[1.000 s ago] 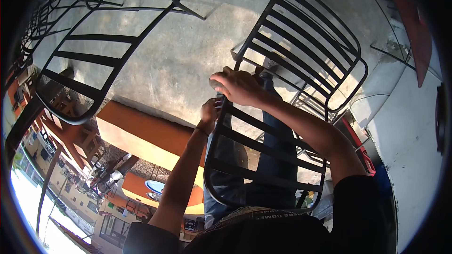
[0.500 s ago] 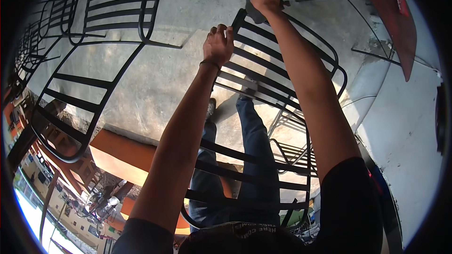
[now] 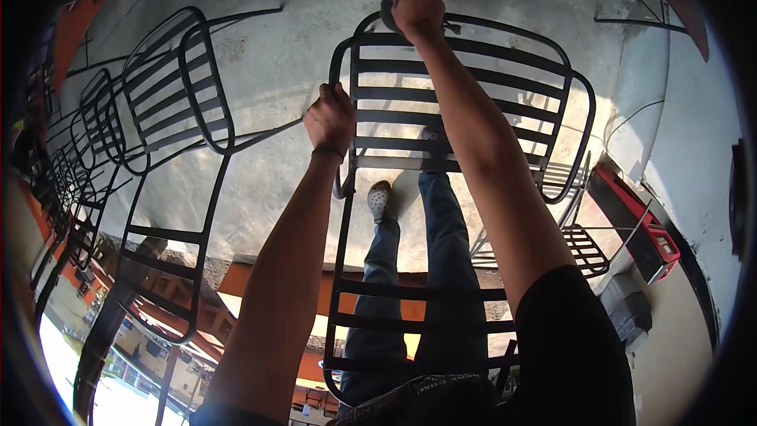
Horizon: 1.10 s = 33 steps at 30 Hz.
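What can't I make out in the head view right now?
Head view:
Dark item: mostly covered by the right hand; full shape unclear.
Left hand: its fingertips are hidden behind its knuckles.
Seat slats: right ends hidden behind the right arm.
Red panel, upper right: cut off by the edge.
Chairs at far left: too small and crowded to count.

Patchily sunlit concrete floor (image 3: 268,51), pale wall (image 3: 698,189) at right, slatted chairs (image 3: 165,233) at left.
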### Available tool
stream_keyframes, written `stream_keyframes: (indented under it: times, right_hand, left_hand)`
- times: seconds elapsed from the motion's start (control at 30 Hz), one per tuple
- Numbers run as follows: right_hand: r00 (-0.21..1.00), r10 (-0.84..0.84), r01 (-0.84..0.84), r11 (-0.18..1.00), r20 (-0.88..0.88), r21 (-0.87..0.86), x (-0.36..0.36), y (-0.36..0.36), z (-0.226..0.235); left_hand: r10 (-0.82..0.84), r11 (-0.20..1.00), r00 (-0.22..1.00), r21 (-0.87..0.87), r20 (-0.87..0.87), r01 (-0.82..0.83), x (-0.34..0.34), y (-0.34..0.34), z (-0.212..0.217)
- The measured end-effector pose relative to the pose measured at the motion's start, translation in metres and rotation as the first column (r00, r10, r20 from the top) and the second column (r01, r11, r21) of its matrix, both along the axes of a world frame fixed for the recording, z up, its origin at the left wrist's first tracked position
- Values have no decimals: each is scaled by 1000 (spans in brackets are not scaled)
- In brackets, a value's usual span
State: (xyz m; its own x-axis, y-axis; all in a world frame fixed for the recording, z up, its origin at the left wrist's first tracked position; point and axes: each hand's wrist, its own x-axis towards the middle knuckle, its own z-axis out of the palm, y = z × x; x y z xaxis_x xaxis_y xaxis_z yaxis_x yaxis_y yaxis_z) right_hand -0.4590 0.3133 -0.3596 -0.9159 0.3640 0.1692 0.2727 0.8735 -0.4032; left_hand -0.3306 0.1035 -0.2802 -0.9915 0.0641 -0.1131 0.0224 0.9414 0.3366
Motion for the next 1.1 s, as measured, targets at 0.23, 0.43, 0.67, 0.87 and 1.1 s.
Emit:
stream_keyframes:
  times: [0.23, 0.43, 0.67, 0.87, 1.1]
  right_hand:
    - [849, 524, -527, 849, 75, 31, 5, -51, 11]
    - [973, 219, -215, 975, 72, -59, 37, 65, 26]
    - [879, -77, -39, 972, 471, 230, 114, 275, 55]
    - [791, -376, 267, 922, 482, 281, 206, 292, 115]
    - [488, -566, 766, 642, 664, -16, 448, 222, 123]
  left_hand:
    - [-29, 999, 999, -17, -39, 28, -2, 8, 0]
    - [1, 998, 1000, -61, -27, -2, 3, -11, 2]
    - [-13, 998, 999, -66, -31, 11, 3, -3, -5]
    - [-26, 995, 998, -100, -56, 20, 2, -6, -7]
    - [-28, 991, 998, -133, -51, 21, -3, -4, -9]
